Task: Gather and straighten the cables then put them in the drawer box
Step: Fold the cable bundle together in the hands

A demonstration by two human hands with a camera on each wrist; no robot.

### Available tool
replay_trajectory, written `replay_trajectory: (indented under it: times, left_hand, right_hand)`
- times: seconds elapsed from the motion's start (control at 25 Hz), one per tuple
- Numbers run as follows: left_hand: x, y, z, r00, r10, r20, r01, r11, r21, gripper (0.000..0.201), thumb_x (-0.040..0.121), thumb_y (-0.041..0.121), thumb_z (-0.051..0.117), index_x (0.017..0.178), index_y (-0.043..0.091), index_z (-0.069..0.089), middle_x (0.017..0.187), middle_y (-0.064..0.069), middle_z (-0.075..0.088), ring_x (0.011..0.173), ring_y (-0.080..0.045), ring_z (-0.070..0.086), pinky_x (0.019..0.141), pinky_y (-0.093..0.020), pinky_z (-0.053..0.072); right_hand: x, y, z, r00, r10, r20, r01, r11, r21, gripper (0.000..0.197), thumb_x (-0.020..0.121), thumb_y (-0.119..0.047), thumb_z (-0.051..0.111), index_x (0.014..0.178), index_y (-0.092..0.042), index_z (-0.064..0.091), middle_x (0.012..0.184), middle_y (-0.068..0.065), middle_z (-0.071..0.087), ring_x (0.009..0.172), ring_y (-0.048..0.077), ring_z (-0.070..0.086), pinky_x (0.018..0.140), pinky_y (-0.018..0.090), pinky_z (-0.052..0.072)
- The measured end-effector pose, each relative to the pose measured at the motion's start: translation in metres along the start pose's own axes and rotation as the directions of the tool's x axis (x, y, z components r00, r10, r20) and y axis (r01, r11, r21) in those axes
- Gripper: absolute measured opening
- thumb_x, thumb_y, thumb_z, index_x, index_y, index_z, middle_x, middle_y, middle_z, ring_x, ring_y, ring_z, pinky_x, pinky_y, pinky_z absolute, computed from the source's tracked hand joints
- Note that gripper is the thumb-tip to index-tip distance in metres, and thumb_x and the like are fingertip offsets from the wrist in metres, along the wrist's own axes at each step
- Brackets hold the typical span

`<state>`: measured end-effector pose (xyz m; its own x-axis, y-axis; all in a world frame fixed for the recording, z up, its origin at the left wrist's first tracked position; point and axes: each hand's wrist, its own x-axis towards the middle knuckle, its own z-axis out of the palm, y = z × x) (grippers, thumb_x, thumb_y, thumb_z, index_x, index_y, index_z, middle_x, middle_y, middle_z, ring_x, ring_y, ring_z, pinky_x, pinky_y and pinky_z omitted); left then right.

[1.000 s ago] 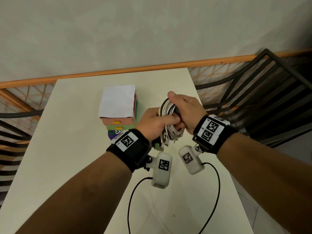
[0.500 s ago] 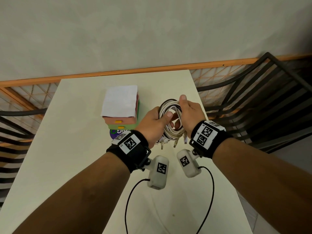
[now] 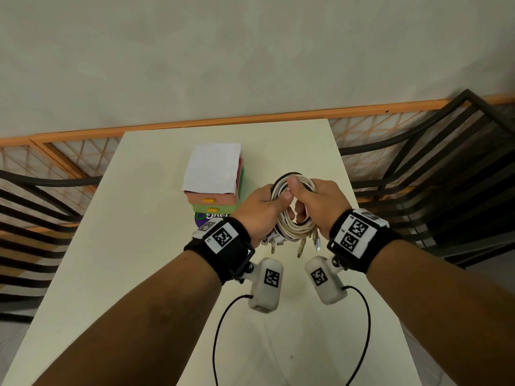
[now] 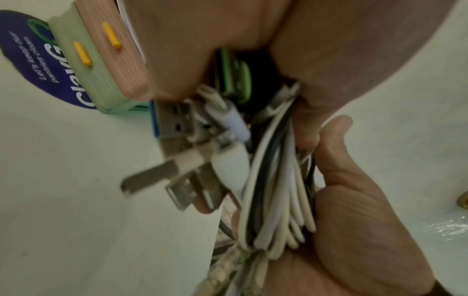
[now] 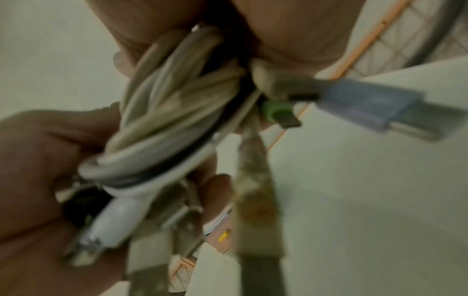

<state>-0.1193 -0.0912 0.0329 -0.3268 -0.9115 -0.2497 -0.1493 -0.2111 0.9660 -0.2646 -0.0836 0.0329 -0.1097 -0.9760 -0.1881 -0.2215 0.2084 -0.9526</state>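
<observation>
A coil of white and black cables (image 3: 296,232) hangs above the white table (image 3: 133,260), held between both hands. My left hand (image 3: 262,207) grips the coil's left side with its thumb across the loops. My right hand (image 3: 320,204) grips the right side, fingers curled through the ring. Several USB plugs (image 3: 302,247) dangle below the coil. In the left wrist view the cable coil (image 4: 276,200) and metal plugs (image 4: 182,180) fill the frame. The drawer box (image 3: 214,199), pink over green with yellow handles, stands shut just left of the hands, white paper (image 3: 211,167) on top.
A purple round sticker (image 3: 202,220) lies under the box's front. Black leads (image 3: 223,330) run from the wrist cameras over the near table. Metal railing (image 3: 432,168) and orange grating flank the table on both sides; a wall stands behind.
The coil has turned from edge-on to a flat open ring facing me. My hands spread a little apart along its sides, and the right thumb shifted over the top of the loops.
</observation>
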Motion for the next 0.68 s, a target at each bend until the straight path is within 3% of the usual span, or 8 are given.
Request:
replay_trajectory:
  times: [0.08, 0.2, 0.36, 0.48, 0.6, 0.68]
  left_hand:
    - [-0.001, 0.000, 0.003, 1.000, 0.010, -0.002, -0.010, 0.999, 0.043, 0.023, 0.104, 0.022, 0.050, 0.110, 0.004, 0.064, 0.074, -0.007, 0.064, 0.067, -0.022, 0.061, 0.068, -0.037, 0.055]
    - [-0.005, -0.002, 0.011, 0.998, -0.018, -0.057, 0.021, 0.999, 0.043, 0.019, 0.104, 0.020, 0.049, 0.094, 0.012, 0.062, 0.069, -0.004, 0.063, 0.057, -0.019, 0.057, 0.057, -0.031, 0.050]
    - [-0.010, -0.013, 0.024, 0.994, 0.033, -0.101, -0.030, 0.999, 0.033, 0.020, 0.100, 0.029, 0.056, 0.092, 0.012, 0.063, 0.072, -0.002, 0.070, 0.062, -0.022, 0.064, 0.067, -0.038, 0.054]
    - [-0.010, -0.027, 0.026, 0.992, 0.041, -0.116, -0.032, 0.997, 0.074, 0.050, 0.086, 0.057, 0.060, 0.102, 0.010, 0.067, 0.095, -0.015, 0.076, 0.089, -0.034, 0.073, 0.085, -0.051, 0.058]
    - [-0.009, -0.036, 0.021, 0.993, 0.081, -0.090, -0.061, 0.976, 0.207, 0.066, 0.080, 0.069, 0.052, 0.111, 0.011, 0.063, 0.096, -0.017, 0.075, 0.087, -0.037, 0.072, 0.079, -0.054, 0.059]
    - [-0.012, -0.041, 0.010, 0.998, 0.017, -0.053, -0.008, 0.984, 0.180, 0.068, 0.075, 0.067, 0.058, 0.112, 0.010, 0.061, 0.098, -0.020, 0.074, 0.083, -0.037, 0.071, 0.078, -0.052, 0.059]
  right_hand:
    - [0.000, 0.000, 0.001, 0.997, 0.075, -0.033, -0.074, 0.997, 0.036, 0.060, 0.083, -0.067, 0.055, 0.070, -0.009, 0.063, 0.052, 0.003, 0.059, 0.044, 0.017, 0.058, 0.052, 0.027, 0.046]
    - [0.003, -0.001, 0.005, 0.985, 0.119, -0.121, -0.128, 0.989, -0.071, 0.077, 0.077, -0.077, 0.050, 0.068, -0.002, 0.063, 0.052, 0.008, 0.060, 0.047, 0.021, 0.058, 0.055, 0.029, 0.047]
    - [0.004, 0.001, -0.003, 0.973, 0.157, -0.167, -0.159, 0.987, -0.003, 0.080, 0.077, -0.074, 0.052, 0.074, 0.006, 0.062, 0.058, 0.011, 0.063, 0.054, 0.026, 0.061, 0.064, 0.036, 0.052]
    - [0.004, -0.001, -0.004, 0.966, 0.140, -0.219, -0.145, 0.989, -0.005, 0.073, 0.078, -0.069, 0.053, 0.075, 0.003, 0.063, 0.068, 0.017, 0.067, 0.063, 0.033, 0.064, 0.068, 0.040, 0.054]
    - [0.002, -0.005, 0.001, 0.969, 0.062, -0.241, -0.086, 0.992, -0.089, 0.065, 0.083, -0.064, 0.053, 0.059, -0.004, 0.047, 0.054, 0.010, 0.051, 0.052, 0.026, 0.049, 0.056, 0.035, 0.044]
    - [0.000, -0.008, 0.006, 0.969, 0.000, -0.248, -0.042, 0.985, -0.165, 0.064, 0.086, -0.061, 0.053, 0.055, -0.007, 0.041, 0.051, 0.005, 0.046, 0.052, 0.023, 0.044, 0.052, 0.032, 0.036]
